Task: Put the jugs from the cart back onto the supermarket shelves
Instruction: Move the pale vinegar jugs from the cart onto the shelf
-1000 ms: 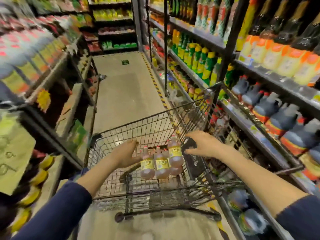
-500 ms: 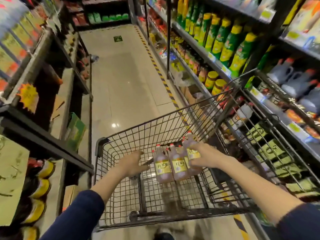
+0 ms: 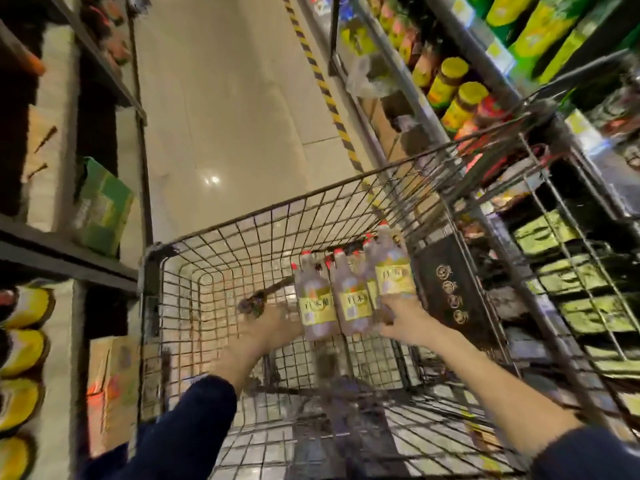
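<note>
Three clear jugs with red caps and yellow labels stand together in the wire cart (image 3: 263, 216): a left jug (image 3: 313, 299), a middle jug (image 3: 351, 301) and a right jug (image 3: 393, 275). My left hand (image 3: 273, 329) is inside the cart, its fingers at the base of the left jug. My right hand (image 3: 403, 315) reaches the lower part of the right jug, fingers spread against it. Motion blur hides whether either hand grips a jug.
Shelves flank the aisle. The right shelving (image 3: 460, 88) carries yellow-lidded jars (image 3: 450, 83), green-yellow bottles and green packs lower down, close to the cart's right side. The left shelving (image 3: 62, 251) has a green box (image 3: 100, 206) and yellow-capped items. Tiled floor (image 3: 228, 98) lies ahead.
My view has tilted down and closer to the cart. Both hands moved lower onto the jugs' bases, the left hand coming right to touch the left jug.
</note>
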Demonstrator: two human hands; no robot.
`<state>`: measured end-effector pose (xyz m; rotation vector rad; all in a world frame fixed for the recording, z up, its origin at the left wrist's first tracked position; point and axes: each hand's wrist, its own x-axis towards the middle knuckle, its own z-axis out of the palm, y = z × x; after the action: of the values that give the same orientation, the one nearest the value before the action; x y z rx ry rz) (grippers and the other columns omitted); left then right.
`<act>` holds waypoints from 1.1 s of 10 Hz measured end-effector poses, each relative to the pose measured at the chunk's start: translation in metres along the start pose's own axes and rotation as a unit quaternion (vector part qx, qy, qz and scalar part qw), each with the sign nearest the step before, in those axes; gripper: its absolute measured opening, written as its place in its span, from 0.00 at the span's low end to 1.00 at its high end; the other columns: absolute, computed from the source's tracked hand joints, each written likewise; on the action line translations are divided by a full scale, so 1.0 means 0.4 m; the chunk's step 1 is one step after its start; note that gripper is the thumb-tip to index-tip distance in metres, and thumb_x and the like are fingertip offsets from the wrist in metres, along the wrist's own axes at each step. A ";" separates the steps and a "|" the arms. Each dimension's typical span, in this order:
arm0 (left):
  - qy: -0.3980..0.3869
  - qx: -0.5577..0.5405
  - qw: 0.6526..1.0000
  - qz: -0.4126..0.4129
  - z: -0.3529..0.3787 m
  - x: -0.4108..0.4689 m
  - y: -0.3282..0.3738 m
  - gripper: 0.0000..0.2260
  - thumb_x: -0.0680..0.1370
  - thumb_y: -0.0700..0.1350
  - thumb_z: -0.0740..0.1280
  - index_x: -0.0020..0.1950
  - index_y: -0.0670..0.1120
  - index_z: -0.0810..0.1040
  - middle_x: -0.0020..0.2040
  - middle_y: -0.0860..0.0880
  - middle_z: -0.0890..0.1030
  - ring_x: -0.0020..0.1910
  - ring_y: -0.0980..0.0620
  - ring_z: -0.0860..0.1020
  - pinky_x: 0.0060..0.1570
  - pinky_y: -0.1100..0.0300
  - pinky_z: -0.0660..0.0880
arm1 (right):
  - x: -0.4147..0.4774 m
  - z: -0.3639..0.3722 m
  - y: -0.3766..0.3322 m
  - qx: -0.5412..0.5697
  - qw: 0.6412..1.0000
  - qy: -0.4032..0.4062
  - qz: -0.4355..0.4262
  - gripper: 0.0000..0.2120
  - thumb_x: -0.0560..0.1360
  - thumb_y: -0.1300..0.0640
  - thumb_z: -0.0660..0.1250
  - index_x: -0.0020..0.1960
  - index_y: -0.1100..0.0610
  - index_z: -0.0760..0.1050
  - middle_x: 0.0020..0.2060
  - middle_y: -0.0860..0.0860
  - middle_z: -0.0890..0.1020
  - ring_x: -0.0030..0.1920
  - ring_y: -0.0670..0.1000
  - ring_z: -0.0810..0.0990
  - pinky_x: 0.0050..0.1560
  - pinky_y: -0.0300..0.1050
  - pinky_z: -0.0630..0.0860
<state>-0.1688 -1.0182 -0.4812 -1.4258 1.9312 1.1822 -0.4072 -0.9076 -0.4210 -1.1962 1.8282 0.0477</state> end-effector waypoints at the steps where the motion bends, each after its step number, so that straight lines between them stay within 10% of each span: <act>1: -0.013 -0.057 0.998 -0.019 0.042 0.068 0.010 0.36 0.70 0.65 0.67 0.71 0.48 0.65 0.63 0.44 0.76 0.60 0.44 0.75 0.60 0.53 0.73 | 0.073 0.032 0.031 0.014 1.000 -0.012 0.008 0.29 0.73 0.49 0.70 0.69 0.61 0.67 0.63 0.57 0.74 0.65 0.55 0.71 0.62 0.44 0.68; 3: -0.022 -0.183 0.982 -0.044 0.117 0.184 -0.013 0.32 0.73 0.57 0.71 0.71 0.45 0.63 0.63 0.46 0.77 0.52 0.51 0.73 0.51 0.60 0.67 | 0.205 0.113 0.136 0.042 0.998 -0.041 0.005 0.35 0.62 0.32 0.61 0.61 0.51 0.73 0.53 0.51 0.77 0.53 0.51 0.77 0.52 0.47 0.76; 4: -0.020 -0.269 0.962 -0.048 0.157 0.229 -0.014 0.22 0.73 0.48 0.74 0.61 0.48 0.66 0.55 0.52 0.77 0.50 0.54 0.74 0.40 0.70 0.68 | 0.231 0.115 0.135 0.042 0.998 -0.037 0.014 0.21 0.71 0.46 0.70 0.60 0.56 0.73 0.49 0.48 0.75 0.49 0.48 0.74 0.44 0.37 0.70; 6: 0.010 -0.404 0.913 -0.054 0.343 0.411 -0.145 0.45 0.53 0.64 0.81 0.64 0.46 0.73 0.56 0.46 0.82 0.55 0.46 0.81 0.57 0.43 0.77 | 0.275 0.126 0.133 0.032 0.996 -0.068 0.047 0.32 0.75 0.49 0.67 0.74 0.56 0.59 0.72 0.57 0.64 0.72 0.59 0.62 0.71 0.52 0.59; 9: 0.022 -0.432 0.898 -0.084 0.267 0.375 -0.055 0.41 0.53 0.53 0.84 0.62 0.44 0.74 0.52 0.46 0.84 0.51 0.47 0.83 0.54 0.44 0.79 | 0.300 0.149 0.120 0.127 0.991 -0.031 0.027 0.18 0.71 0.50 0.72 0.58 0.53 0.74 0.47 0.46 0.81 0.47 0.45 0.80 0.44 0.31 0.75; 10: -0.013 -0.455 0.887 -0.079 0.212 0.327 -0.022 0.33 0.61 0.39 0.81 0.63 0.41 0.73 0.53 0.43 0.83 0.52 0.45 0.82 0.52 0.50 0.80 | 0.316 0.164 0.120 0.114 0.992 -0.033 0.031 0.18 0.69 0.50 0.73 0.56 0.53 0.74 0.50 0.48 0.81 0.50 0.48 0.79 0.52 0.45 0.77; 11: -0.065 -0.490 0.865 -0.083 0.178 0.284 -0.024 0.36 0.58 0.42 0.82 0.63 0.42 0.71 0.54 0.42 0.83 0.52 0.45 0.82 0.55 0.47 0.78 | 0.335 0.180 0.119 0.118 0.990 -0.022 0.067 0.20 0.69 0.54 0.74 0.57 0.54 0.71 0.46 0.46 0.77 0.45 0.46 0.76 0.44 0.37 0.72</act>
<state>-0.2091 -1.0192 -0.6093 -1.8286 1.0486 2.2572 -0.4085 -0.9427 -0.5766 -0.9000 1.8173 -0.0647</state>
